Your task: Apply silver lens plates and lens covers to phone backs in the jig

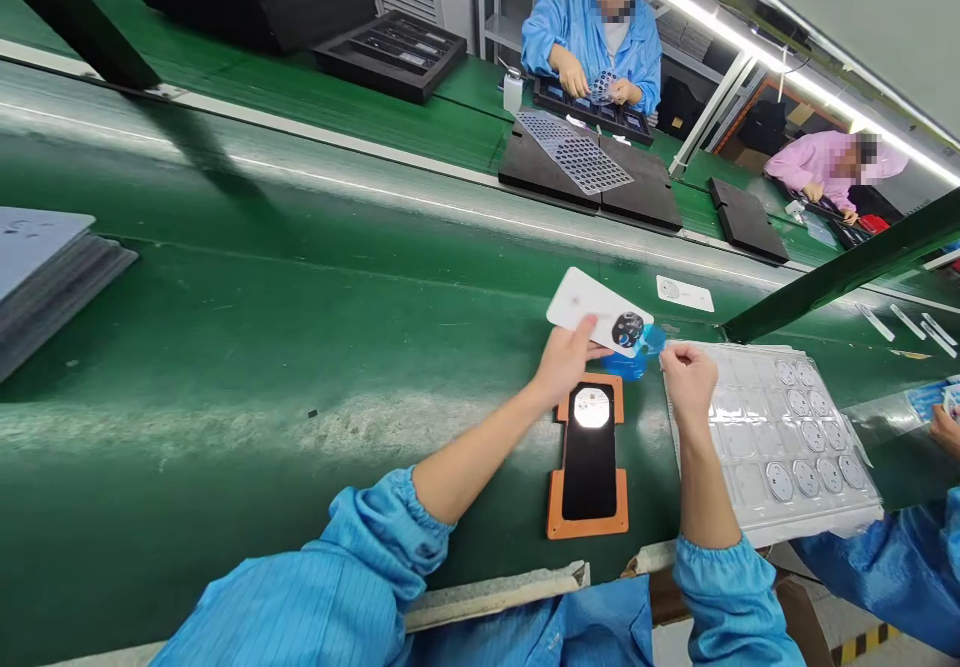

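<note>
My left hand [564, 362] grips a white phone back cover [589, 307], thumb on top, tilted above the bench. The cover has a round black camera area at its right end. Blue film [628, 365] hangs at that end. My right hand [690, 382] is closed in a pinch at the film's right edge; its fingertips are partly hidden. Below the hands lies an orange fixture [555, 522], holding a black phone-shaped piece [589, 477] with a shiny white disc-like part [592, 407] near its top.
Right of the fixture, a clear plastic tray [731, 437] carries several round parts. Another white panel [685, 293] lies beyond. Stacked grey sheets [52, 267] stand at the left. A green post [840, 272] slants at the right. Co-workers [592, 37] sit across the line; another's sleeve [885, 567] is close right.
</note>
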A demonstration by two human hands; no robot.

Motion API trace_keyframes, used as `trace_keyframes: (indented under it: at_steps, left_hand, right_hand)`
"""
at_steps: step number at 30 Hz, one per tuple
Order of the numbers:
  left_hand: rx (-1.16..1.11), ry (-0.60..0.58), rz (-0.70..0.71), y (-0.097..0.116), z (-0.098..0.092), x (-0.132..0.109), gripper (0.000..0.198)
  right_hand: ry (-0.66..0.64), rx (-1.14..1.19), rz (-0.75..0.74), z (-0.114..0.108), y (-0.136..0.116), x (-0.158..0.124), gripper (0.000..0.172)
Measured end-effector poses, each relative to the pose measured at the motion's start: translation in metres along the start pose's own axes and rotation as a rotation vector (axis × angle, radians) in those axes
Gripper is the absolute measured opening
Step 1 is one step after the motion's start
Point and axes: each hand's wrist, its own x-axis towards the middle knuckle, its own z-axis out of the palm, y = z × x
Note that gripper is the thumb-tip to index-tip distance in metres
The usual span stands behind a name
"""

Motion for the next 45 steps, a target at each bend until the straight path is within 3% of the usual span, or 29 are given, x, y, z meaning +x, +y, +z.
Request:
trace_keyframes:
  at_steps: [3, 6, 9, 11, 13, 16, 18, 21, 25, 36, 45]
  left_hand:
    - [-0.116, 0.066, -0.001, 0.025, -0.022, 0.021, 0.043]
    - [-0.067, 0.045, 0.065, 0.053, -0.034, 0.025, 0.042]
    - [0.15, -0.041, 0.143, 0.075, -0.034, 0.004, 0.037]
    - [0.445, -0.15, 0.243, 0.082, -0.031, -0.022, 0.029]
    - [0.782, -0.363, 0.409, 0.079, -0.03, -0.052, 0.028]
    - [1.181, -0.637, 0.721, 0.056, -0.035, -0.091, 0.039]
    - [1.407, -0.649, 0.876, 0.033, -0.041, -0.106, 0.041]
    - [1.661, -0.617, 0.967, 0.006, -0.049, -0.112, 0.038]
    - [1.761, -0.615, 0.949, -0.005, -0.056, -0.104, 0.037]
    - [1.764, -0.702, 0.821, 0.002, -0.059, -0.09, 0.031]
    - [1.909, -0.786, 0.632, 0.008, -0.051, -0.095, 0.042]
  right_hand:
    - [-0.149, -0.054, 0.087, 0.003, 0.018, 0.014, 0.017]
    - [-0.188, -0.119, 0.063, 0.007, 0.02, 0.017, 0.017]
    - [-0.165, -0.148, 0.028, -0.008, 0.005, 0.011, 0.021]
    - [-0.16, -0.095, -0.077, -0.029, -0.007, -0.002, 0.016]
    - [-0.225, -0.022, -0.328, -0.05, -0.015, -0.022, 0.022]
    - [-0.372, -0.033, -0.789, -0.064, -0.008, -0.061, 0.035]
    - [-0.374, -0.12, -0.965, -0.058, 0.009, -0.082, 0.038]
    - [-0.323, -0.22, -1.057, -0.037, 0.037, -0.095, 0.043]
    - [-0.297, -0.281, -1.125, -0.021, 0.054, -0.09, 0.04]
    - [-0.27, -0.377, -1.221, -0.02, 0.051, -0.081, 0.033]
    - [-0.494, -0.563, -1.162, -0.014, 0.043, -0.083, 0.053]
